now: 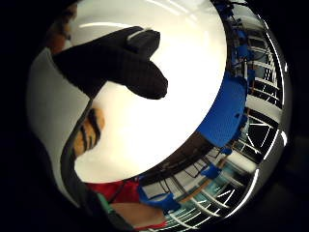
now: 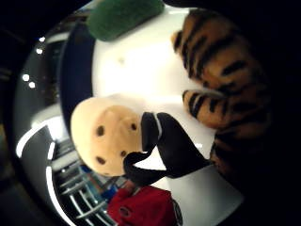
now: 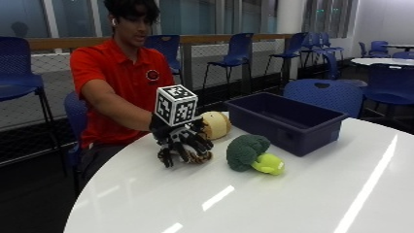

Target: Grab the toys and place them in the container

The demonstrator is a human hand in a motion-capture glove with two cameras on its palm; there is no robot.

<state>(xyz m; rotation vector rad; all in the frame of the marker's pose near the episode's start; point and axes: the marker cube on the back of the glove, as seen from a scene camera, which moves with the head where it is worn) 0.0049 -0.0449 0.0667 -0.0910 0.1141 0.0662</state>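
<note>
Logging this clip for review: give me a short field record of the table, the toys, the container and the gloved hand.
surface: white table
container: dark blue bin, nothing seen inside
right hand: fingers curled over the striped tiger toy on the table
cookie toy: on the table beside the hand
broccoli toy: on the table in front of the bin, untouched
progress: no toy seen in the bin yet
</note>
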